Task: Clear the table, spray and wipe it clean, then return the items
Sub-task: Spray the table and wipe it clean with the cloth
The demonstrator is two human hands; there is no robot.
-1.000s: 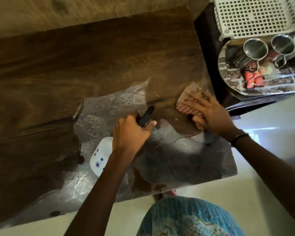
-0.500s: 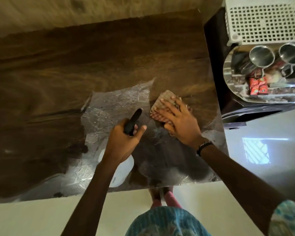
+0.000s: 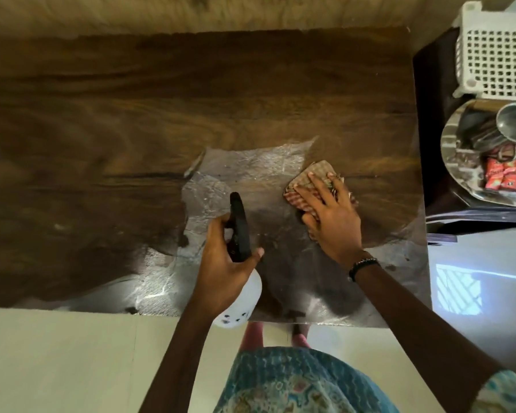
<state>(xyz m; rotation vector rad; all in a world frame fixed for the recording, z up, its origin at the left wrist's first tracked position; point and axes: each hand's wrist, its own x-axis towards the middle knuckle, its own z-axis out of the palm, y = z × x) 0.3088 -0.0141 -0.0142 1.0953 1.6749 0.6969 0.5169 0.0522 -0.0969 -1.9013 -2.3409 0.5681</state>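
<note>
The wooden table is filling the left and centre of the frame with nothing standing on it, so clearing is looking done; a wet sheen is spreading across the centre and lower edge, so spraying is under way; just left of centre, the left hand is curled round a spray bottle, black nozzle pointing up-frame; right of centre, the right hand is pressing flat, fingers spread, on a checked cloth lying on the table; the dry-looking upper left is probably awaiting wiping; at the far right edge, a steel tray is holding a cup and red packets below a white basket; returning them is remaining.
</note>
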